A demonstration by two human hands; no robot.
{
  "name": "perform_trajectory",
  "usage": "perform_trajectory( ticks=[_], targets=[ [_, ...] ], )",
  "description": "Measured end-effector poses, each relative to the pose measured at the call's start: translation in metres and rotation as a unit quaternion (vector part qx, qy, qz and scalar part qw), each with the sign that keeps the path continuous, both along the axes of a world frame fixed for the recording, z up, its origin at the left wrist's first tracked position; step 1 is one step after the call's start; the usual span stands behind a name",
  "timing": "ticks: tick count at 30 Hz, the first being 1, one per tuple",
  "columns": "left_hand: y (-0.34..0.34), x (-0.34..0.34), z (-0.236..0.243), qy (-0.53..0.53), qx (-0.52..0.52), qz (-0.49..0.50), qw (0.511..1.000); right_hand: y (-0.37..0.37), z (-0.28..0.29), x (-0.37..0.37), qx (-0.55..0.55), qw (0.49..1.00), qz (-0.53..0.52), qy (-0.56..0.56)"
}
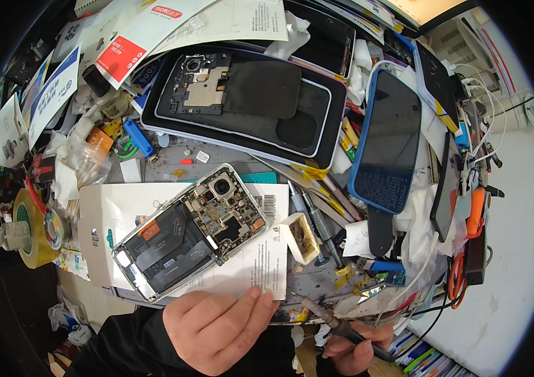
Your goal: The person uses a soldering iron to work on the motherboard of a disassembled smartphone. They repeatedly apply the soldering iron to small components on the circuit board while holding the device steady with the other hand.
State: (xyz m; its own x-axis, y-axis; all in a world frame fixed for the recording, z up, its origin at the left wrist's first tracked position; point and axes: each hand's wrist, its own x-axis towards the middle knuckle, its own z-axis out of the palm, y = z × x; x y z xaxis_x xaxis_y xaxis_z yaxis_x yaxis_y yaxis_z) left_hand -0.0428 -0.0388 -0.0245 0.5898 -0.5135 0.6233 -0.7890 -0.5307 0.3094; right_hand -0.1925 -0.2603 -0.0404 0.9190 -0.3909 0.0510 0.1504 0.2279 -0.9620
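An opened phone (169,248), its back off, lies slanted on a flat white box (100,217). Its bare circuit board (232,210) and camera are at the upper right, with the dark battery below left. My left hand (216,330) is closed at the box's near edge. Its fingertips are pressed together just below the phone, and what they may hold is hidden. In my right hand (358,352) is a soldering iron (345,330), its tip pointing up and left, apart from the phone. Right of the white box sits a small open box (301,239) with brownish residue inside.
Behind the opened phone, a black tray (150,119) holds phone parts. A blue-cased phone (386,138) leans at the right. Screwdrivers (323,223) lie beside the small box. Tape rolls (28,229) and a clear bottle (12,235) stand at the left, and papers (166,31) overhang the back.
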Motion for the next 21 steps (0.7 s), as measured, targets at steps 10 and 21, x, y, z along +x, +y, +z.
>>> perform_trajectory(
  ticks=[10, 21],
  targets=[
    [-0.0006, -0.0010, -0.0014, 0.000, -0.003, 0.004, 1.000, 0.0026, 0.0023, -0.0025, 0.013, 0.995, -0.029, 0.096],
    [0.0009, 0.0001, -0.0008, 0.004, 0.000, -0.003, 1.000, -0.0019, -0.0019, 0.0055, -0.028, 0.998, 0.049, -0.017]
  ],
)
